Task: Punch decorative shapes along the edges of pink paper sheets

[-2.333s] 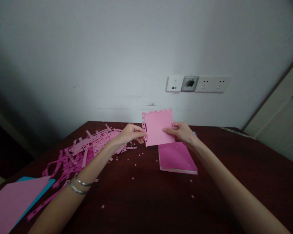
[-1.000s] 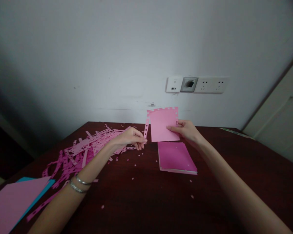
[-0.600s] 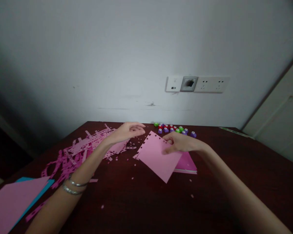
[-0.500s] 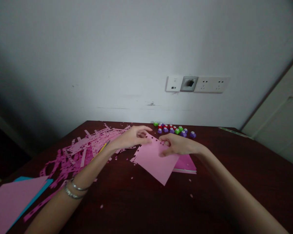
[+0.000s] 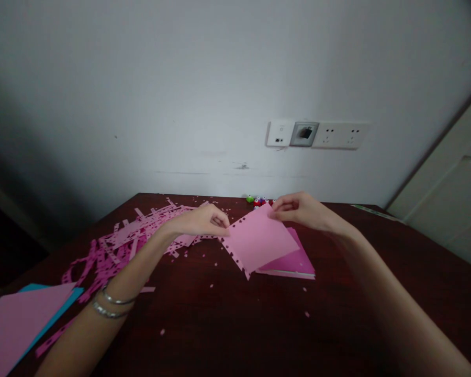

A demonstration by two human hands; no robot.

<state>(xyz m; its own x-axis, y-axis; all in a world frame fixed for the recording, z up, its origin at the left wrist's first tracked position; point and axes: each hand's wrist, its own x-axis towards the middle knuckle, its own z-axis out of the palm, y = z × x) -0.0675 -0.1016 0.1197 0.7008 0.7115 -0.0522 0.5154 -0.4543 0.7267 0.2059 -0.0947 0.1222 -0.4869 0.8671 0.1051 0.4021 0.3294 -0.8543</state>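
A square sheet of light pink paper is held tilted above the table, with small shapes punched along two of its edges. My left hand pinches its left corner. At the top corner, my right hand grips the sheet between thumb and fingers. Partly behind and beneath the held sheet lies a stack of darker pink paper. Several small coloured craft punches, green, red and purple, stand at the table's back edge, mostly hidden by the sheet and my right hand.
Pink punched paper strips are heaped on the left of the dark table. Pink and blue sheets lie at the front left. Tiny paper bits are scattered about. Behind is a wall with sockets.
The pink sheet has turned in my hands, so a punched edge now faces the lower left. My right hand has moved up and right to the top corner; my left hand has shifted slightly left.
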